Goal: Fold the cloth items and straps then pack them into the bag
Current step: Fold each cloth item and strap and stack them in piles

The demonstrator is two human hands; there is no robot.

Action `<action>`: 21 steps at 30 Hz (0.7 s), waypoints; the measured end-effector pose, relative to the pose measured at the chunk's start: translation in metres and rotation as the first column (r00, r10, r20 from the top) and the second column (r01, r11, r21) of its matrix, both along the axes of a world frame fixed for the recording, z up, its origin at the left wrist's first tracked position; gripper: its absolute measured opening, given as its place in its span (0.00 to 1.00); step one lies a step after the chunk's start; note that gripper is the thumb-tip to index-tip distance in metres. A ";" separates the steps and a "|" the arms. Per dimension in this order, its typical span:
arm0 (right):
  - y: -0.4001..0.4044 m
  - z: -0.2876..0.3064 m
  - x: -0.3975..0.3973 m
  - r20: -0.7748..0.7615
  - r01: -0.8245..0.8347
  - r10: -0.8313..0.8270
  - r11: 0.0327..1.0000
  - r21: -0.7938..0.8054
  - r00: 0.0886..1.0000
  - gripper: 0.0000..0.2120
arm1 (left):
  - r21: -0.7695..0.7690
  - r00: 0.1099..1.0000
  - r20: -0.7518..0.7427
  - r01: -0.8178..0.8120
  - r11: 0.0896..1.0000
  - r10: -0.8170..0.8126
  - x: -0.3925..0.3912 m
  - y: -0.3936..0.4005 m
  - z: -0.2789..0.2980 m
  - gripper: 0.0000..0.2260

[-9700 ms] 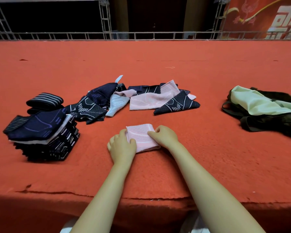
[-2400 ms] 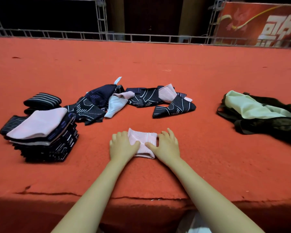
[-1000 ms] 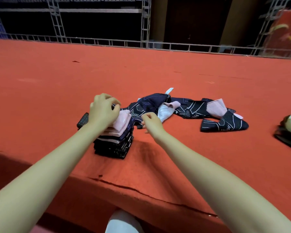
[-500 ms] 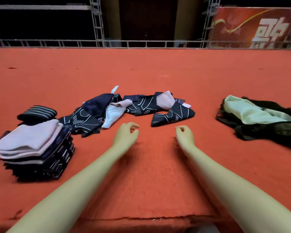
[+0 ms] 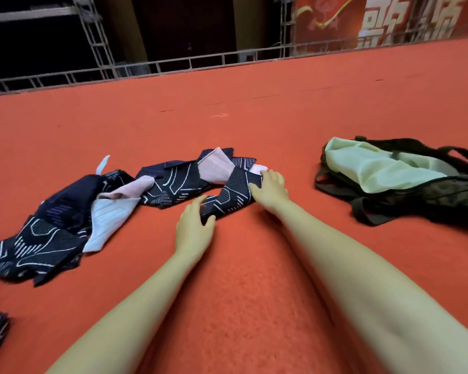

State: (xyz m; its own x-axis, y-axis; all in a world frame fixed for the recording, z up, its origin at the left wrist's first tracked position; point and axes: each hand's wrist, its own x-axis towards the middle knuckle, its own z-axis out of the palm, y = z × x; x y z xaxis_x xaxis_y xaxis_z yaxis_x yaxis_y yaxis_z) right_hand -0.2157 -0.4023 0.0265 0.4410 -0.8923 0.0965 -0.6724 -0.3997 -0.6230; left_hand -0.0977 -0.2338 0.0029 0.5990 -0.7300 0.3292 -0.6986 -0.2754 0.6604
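1. Dark patterned cloth (image 5: 233, 197) lies at the near right end of the unfolded heap, flat on the red worktop (image 5: 254, 279), well left of the bag (image 5: 416, 195).
2. It looks thin, soft and light, with no stiffness of its own, so it should drape and crease wherever it is lifted.
3. Left hand (image 5: 193, 228) rests at its near corner, fingers loosely spread, with no firm grip on the cloth.
4. Right hand (image 5: 270, 188) lies on its far right edge, fingers fairly straight, pressing rather than pinching.
5. Best hold, I judge: pinch 2 corners of 1 edge, so the cloth hangs square and does not drag the pink cloth (image 5: 215, 168) tucked just behind it.
6. The fuzzy carpet may snag it if it is slid.
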 end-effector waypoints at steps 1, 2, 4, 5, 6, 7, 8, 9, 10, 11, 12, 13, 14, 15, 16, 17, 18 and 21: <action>-0.005 -0.004 0.004 -0.061 -0.027 0.029 0.999 0.027 0.998 0.32 | 0.009 1.000 0.004 0.012 1.000 -0.012 0.002 -0.001 -0.002 0.23; -0.007 -0.007 0.006 -0.111 -0.045 0.048 0.998 0.036 0.993 0.34 | 0.026 1.000 0.014 0.016 1.000 -0.016 0.004 -0.002 -0.004 0.23; -0.007 -0.015 0.005 -0.151 -0.052 0.050 0.999 -0.005 0.987 0.35 | 0.042 0.999 0.036 0.012 0.999 -0.014 0.006 0.000 -0.006 0.22; -0.005 -0.017 0.002 -0.150 -0.047 0.041 0.998 -0.035 0.988 0.33 | 0.035 0.999 0.045 0.013 0.999 -0.015 0.006 0.002 -0.006 0.22; -0.002 -0.018 -0.002 -0.145 -0.042 0.033 0.998 -0.055 0.989 0.30 | 0.023 0.998 0.054 0.019 1.000 -0.020 0.006 0.004 -0.005 0.22; 0.002 -0.018 -0.006 -0.134 -0.041 0.033 0.998 -0.051 0.990 0.25 | 0.004 0.997 0.067 0.030 1.000 -0.030 0.006 0.006 -0.004 0.22; 0.007 -0.019 -0.011 -0.109 -0.051 0.048 0.999 -0.020 0.993 0.20 | -0.021 0.995 0.087 0.048 0.999 -0.046 0.005 0.010 -0.002 0.22; 0.013 -0.019 -0.017 -0.059 -0.074 0.076 0.996 0.042 0.995 0.16 | -0.050 0.992 0.112 0.067 0.996 -0.062 0.004 0.014 0.001 0.22; 0.022 -0.017 -0.023 0.010 -0.106 0.106 0.987 0.118 0.994 0.15 | -0.080 0.988 0.137 0.087 0.993 -0.075 0.002 0.020 0.005 0.22; 0.032 -0.015 -0.029 0.082 -0.134 0.120 0.973 0.186 0.989 0.15 | -0.105 0.984 0.159 0.102 0.989 -0.085 0.000 0.027 0.011 0.22; 0.042 -0.011 -0.035 0.133 -0.157 0.131 0.964 0.216 0.982 0.15 | -0.116 0.980 0.179 0.110 0.987 -0.088 -0.002 0.036 0.018 0.22; 0.053 -0.006 -0.040 0.172 -0.175 0.139 0.960 0.218 0.975 0.15 | -0.114 0.978 0.194 0.104 0.988 -0.080 -0.005 0.045 0.027 0.22; 0.064 0.000 -0.044 0.211 -0.186 0.141 0.958 0.216 0.967 0.14 | -0.109 0.976 0.210 0.086 0.990 -0.061 -0.007 0.054 0.037 0.22; 0.077 0.007 -0.047 0.261 -0.190 0.128 0.955 0.228 0.957 0.11 | -0.109 0.974 0.223 0.061 0.992 -0.035 -0.010 0.064 0.047 0.22; 0.090 0.012 -0.050 0.332 -0.200 0.104 0.942 0.271 0.938 0.10 | -0.113 0.974 0.228 0.036 0.993 -0.009 -0.011 0.075 0.055 0.20; 0.103 0.013 -0.050 0.384 -0.204 0.063 0.918 0.339 0.921 0.11 | -0.121 0.975 0.224 0.015 0.993 0.013 -0.012 0.086 0.063 0.18; 0.119 0.013 -0.052 0.403 -0.210 0.030 0.888 0.410 0.914 0.11 | -0.125 0.977 0.213 0.000 0.992 0.027 -0.012 0.096 0.070 0.16; 0.160 -0.003 -0.052 0.256 -0.217 0.129 0.909 0.355 0.958 0.08 | -0.075 0.984 0.178 -0.016 0.997 0.029 -0.010 0.124 0.078 0.15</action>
